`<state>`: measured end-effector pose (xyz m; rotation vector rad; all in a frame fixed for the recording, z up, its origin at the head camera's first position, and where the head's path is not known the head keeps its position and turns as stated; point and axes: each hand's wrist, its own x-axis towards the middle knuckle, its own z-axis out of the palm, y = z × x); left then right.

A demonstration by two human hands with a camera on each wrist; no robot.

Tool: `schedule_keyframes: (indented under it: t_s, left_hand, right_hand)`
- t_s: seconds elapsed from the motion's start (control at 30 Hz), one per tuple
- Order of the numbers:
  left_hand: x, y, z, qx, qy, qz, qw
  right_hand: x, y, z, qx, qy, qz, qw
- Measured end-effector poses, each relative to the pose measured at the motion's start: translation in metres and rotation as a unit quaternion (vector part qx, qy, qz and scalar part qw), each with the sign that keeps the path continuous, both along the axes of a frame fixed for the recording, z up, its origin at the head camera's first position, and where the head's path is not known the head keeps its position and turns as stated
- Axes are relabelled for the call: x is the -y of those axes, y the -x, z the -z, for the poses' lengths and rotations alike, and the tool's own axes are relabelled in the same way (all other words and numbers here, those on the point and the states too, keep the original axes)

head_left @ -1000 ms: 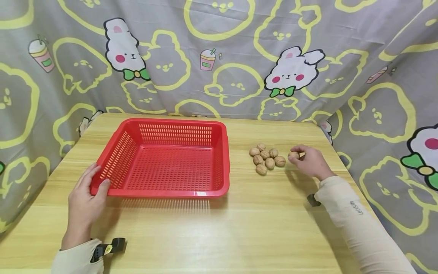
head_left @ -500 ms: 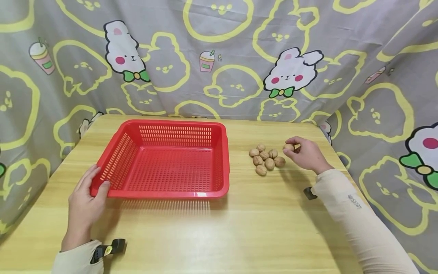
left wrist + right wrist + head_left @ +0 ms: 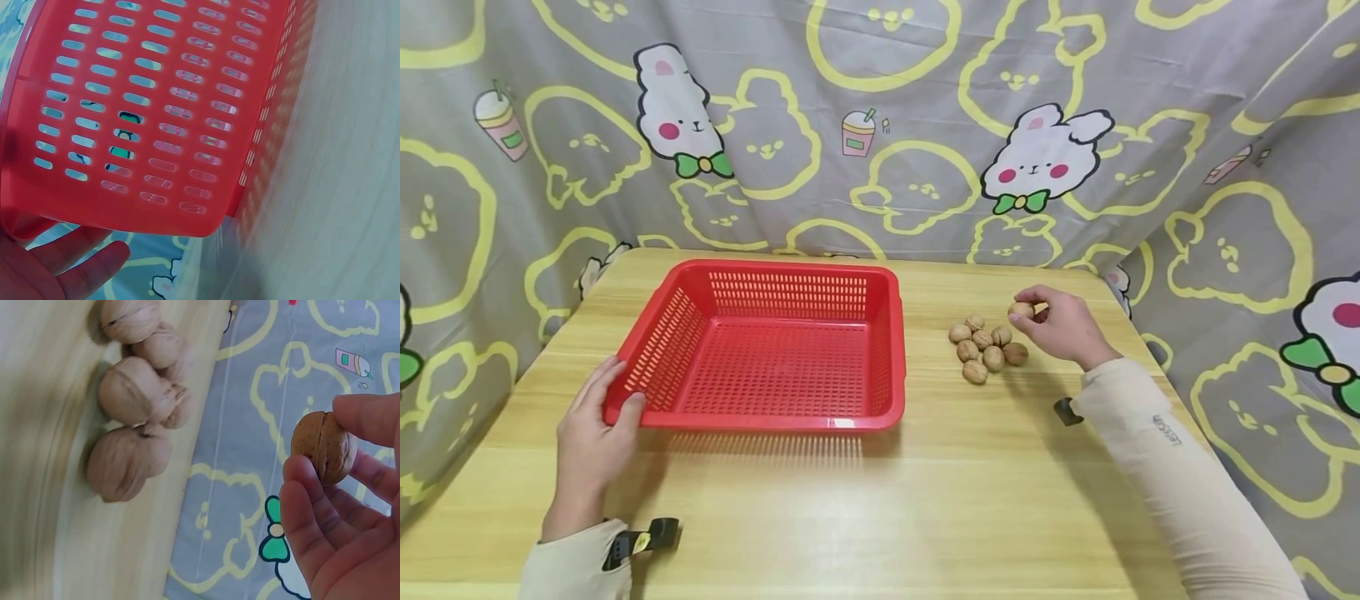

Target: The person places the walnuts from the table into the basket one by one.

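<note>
My left hand holds the near left corner of a red plastic basket, thumb over the rim and fingers along the outer side. The left wrist view shows the basket's slotted wall close up, with fingers below the rim. Between thumb and fingertips, my right hand pinches a walnut, raised off the table. To its left a cluster of several walnuts lies on the tabletop. Nothing lies inside the basket.
The pale wooden table carries the basket on the left and the walnuts on the right. A grey curtain with yellow cartoon outlines and rabbits hangs behind the table and along both sides.
My right hand has moved left and slightly upward with the walnut, now near the cluster's far right side. The left hand and basket stay in place.
</note>
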<state>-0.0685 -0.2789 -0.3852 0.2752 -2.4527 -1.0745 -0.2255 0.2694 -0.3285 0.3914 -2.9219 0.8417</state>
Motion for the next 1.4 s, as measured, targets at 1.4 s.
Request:
schedule_keyframes:
  t_s: [1.4]
  left_hand:
    - [0.002,-0.001,0.001,0.016,-0.009,0.001,0.9998]
  right_hand:
    - [0.078,0.022,-0.028,-0.017,0.036,-0.058,0.9976]
